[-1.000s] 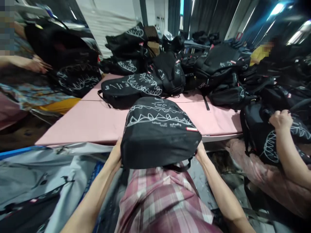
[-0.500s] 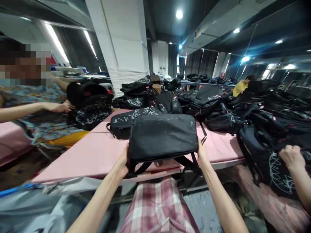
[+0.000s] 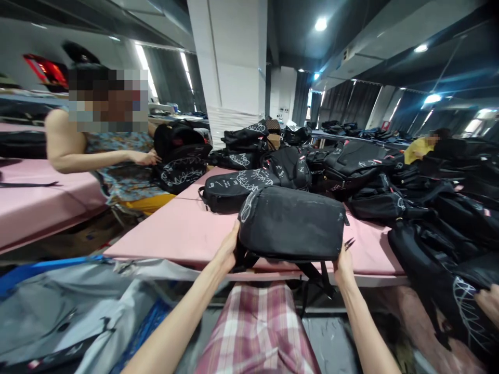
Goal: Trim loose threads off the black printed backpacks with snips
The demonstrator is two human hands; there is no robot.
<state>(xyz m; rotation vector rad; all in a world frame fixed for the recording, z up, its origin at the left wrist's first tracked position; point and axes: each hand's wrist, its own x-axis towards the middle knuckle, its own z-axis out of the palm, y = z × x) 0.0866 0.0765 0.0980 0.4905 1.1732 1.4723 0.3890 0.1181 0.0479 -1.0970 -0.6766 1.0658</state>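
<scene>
A black backpack (image 3: 292, 223) is lifted off the near edge of the pink table (image 3: 183, 234), its plain bottom panel facing me and straps dangling below. My left hand (image 3: 228, 249) grips its lower left corner. My right hand (image 3: 343, 262) grips the lower right corner, with a small scissor-like tool sticking out between the fingers. Behind it lies another black backpack (image 3: 230, 187) with white line drawings.
A heap of black backpacks (image 3: 351, 166) covers the back and right of the table. A seated person on the left rests a hand (image 3: 144, 157) on a backpack (image 3: 179, 161). A co-worker's hand (image 3: 489, 304) holds a bag at the right edge. Grey and blue sheeting (image 3: 78, 306) lies lower left.
The backpack has gone from lying on my lap with its printed face up to being raised and tipped, bottom toward me. My view has lifted and swung left.
</scene>
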